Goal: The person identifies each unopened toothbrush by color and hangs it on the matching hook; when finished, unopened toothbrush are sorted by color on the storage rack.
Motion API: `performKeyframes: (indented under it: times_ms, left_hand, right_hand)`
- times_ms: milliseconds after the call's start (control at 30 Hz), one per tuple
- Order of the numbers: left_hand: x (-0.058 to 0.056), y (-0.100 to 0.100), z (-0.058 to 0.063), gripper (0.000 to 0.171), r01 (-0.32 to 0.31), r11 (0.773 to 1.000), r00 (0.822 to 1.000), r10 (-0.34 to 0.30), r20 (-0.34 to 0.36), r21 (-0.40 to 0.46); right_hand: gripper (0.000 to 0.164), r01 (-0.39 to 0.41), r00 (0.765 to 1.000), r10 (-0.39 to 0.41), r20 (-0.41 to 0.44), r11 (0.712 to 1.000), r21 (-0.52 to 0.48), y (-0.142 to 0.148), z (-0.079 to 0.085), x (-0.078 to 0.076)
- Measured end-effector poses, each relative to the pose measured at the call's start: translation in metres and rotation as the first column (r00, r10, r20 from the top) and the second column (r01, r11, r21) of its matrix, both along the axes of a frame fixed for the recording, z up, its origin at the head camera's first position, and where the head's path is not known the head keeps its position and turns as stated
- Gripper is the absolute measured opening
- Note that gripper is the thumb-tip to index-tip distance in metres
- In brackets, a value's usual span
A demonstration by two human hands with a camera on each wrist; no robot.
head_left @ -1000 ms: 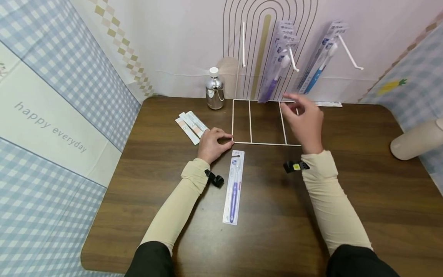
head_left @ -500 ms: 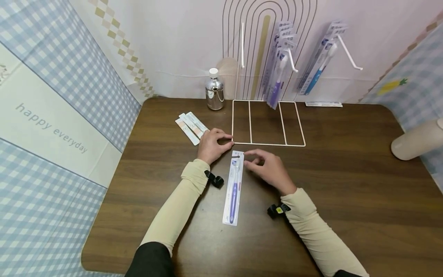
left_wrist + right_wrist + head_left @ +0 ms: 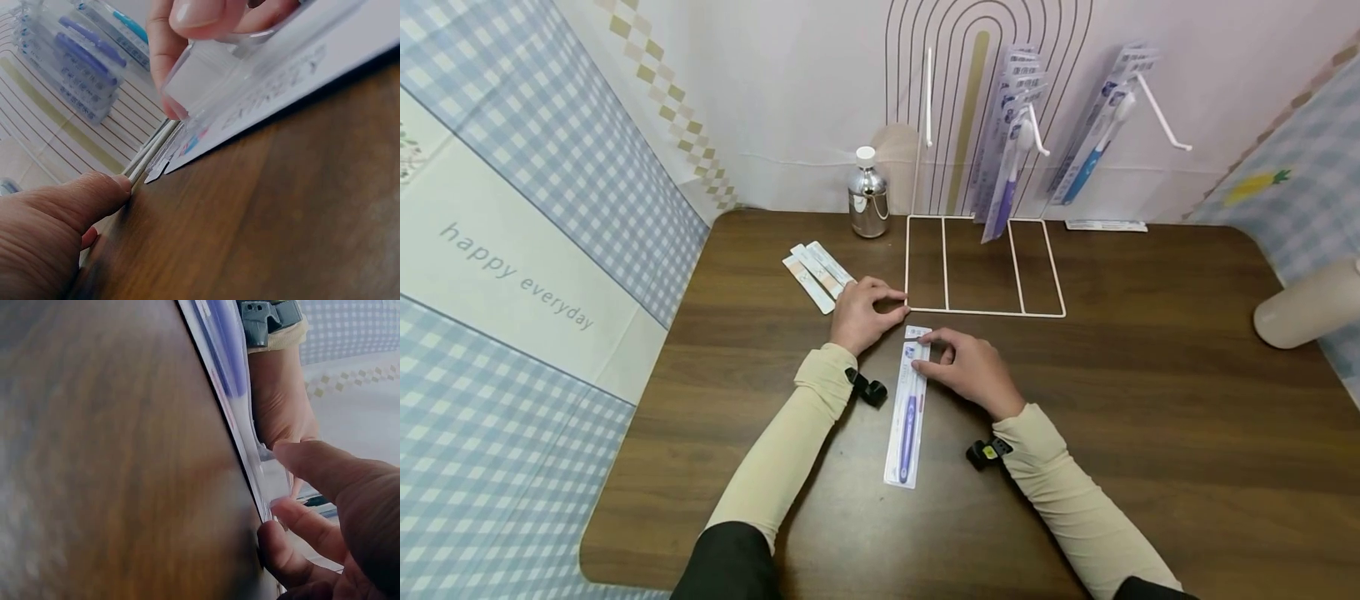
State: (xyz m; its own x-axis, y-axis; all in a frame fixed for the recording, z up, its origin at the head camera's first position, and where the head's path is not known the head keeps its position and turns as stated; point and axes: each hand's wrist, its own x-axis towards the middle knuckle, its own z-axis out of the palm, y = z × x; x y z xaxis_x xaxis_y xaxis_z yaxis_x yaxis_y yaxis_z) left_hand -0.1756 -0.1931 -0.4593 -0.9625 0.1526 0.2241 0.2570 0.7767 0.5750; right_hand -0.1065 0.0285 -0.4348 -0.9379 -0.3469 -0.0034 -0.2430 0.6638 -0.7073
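In the head view a packaged purple toothbrush (image 3: 907, 433) lies lengthwise on the table, in front of a white wire display rack (image 3: 985, 313). My right hand (image 3: 970, 371) holds the pack near its top end, with thumb and fingers around the clear blister (image 3: 275, 478) in the right wrist view. Thumb and forefinger of my left hand (image 3: 867, 315) pinch the front left corner of the rack's base. More purple toothbrush packs (image 3: 1006, 158) hang on the middle hook, and blue toothbrush packs (image 3: 1093, 142) on the right hook. The left hook (image 3: 928, 100) is bare.
A silver bottle (image 3: 868, 200) with a white cap stands left of the rack. Several small white packets (image 3: 811, 271) lie beside my left hand. A flat white pack (image 3: 1107, 226) lies by the back wall, and a beige cylinder (image 3: 1307, 308) is at the right.
My right hand has come from beside the hanging purple packs down to the pack on the table and taken hold of its top end. The hanging purple packs swung; the left hand stayed put.
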Motion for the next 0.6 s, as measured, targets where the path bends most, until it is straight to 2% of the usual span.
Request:
performKeyframes:
  times_ms: [167, 400, 600]
  left_hand:
    - [0.0, 0.0, 0.0, 0.028, -0.001, 1.0, 1.0, 0.001, -0.012, 0.004]
    - [0.001, 0.0, 0.001, 0.028, 0.0, 1.0, 1.0, 0.0, 0.006, 0.01]
    - [0.002, 0.0, 0.001, 0.028, 0.004, 1.0, 1.0, -0.004, 0.013, 0.017]
  right_hand:
    - [0.039, 0.008, 1.0, -0.008, -0.004, 1.0, 0.001, -0.001, -0.001, 0.0]
    - [0.033, -0.002, 1.0, 0.001, -0.017, 0.999, -0.032, 0.004, -0.002, 0.001]
    - [0.03, 0.01, 0.996, -0.016, -0.085, 0.997, -0.073, 0.022, -0.003, 0.0]
